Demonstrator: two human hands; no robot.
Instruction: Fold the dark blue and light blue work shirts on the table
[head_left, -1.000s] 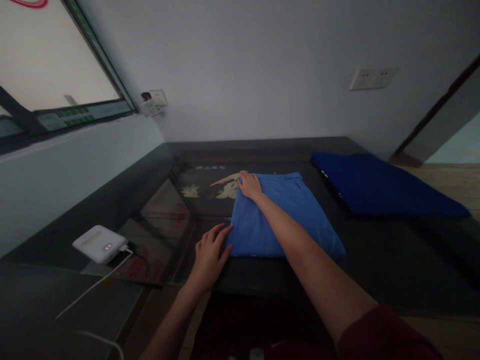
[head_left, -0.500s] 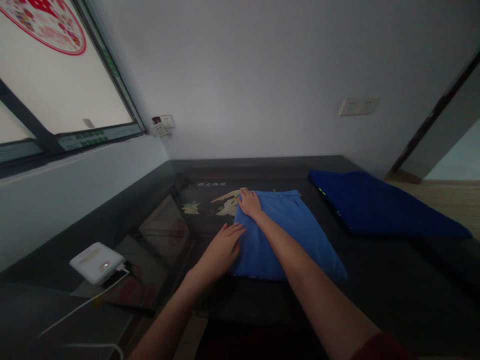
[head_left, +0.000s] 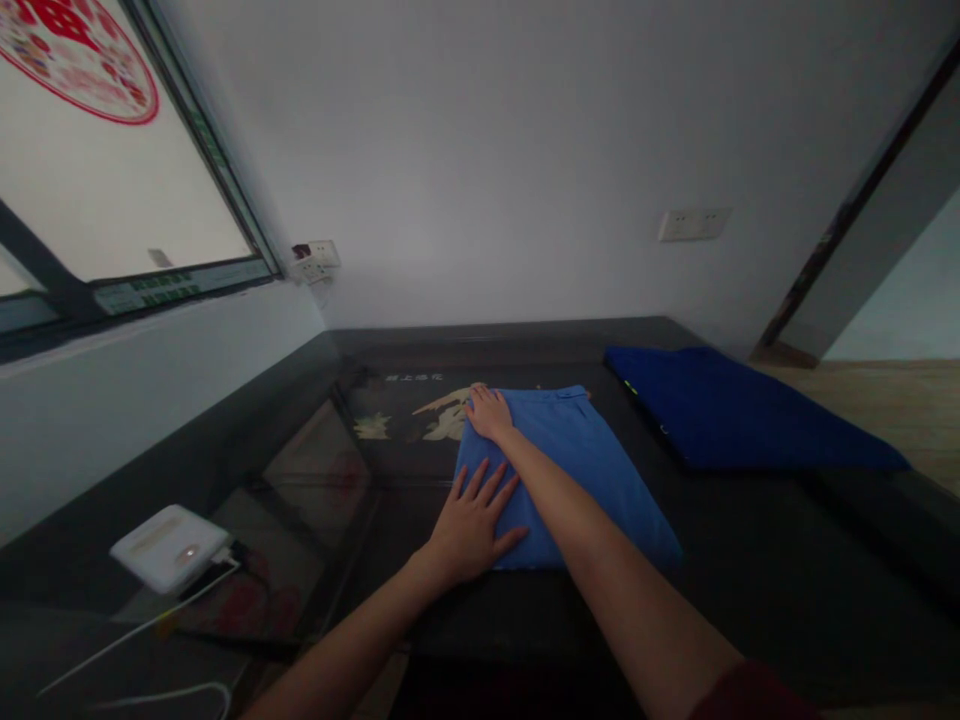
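Observation:
A light blue folded garment (head_left: 581,450), with a waistband along its far edge, lies flat on the dark glossy table (head_left: 420,620). It looks like a pair of trousers or a skirt; I cannot tell which. My right hand (head_left: 489,412) rests flat on its far left corner, fingers stretched out, the forearm crossing over the cloth. Nearer to me, my left hand (head_left: 472,525) lies with fingers spread on the garment's near left part. Neither hand grips the cloth.
Dark blue folded cloth (head_left: 735,410) lies on the table to the right. At the left stands a white box-shaped device (head_left: 171,548) with a white cable (head_left: 142,628) plugged in. A wall with sockets (head_left: 694,224) rises behind the table, and a window (head_left: 112,190) is at the left.
My left hand has come down onto the garment's near left part and spread its fingers. My right hand stays on the far left corner. The view has shifted slightly.

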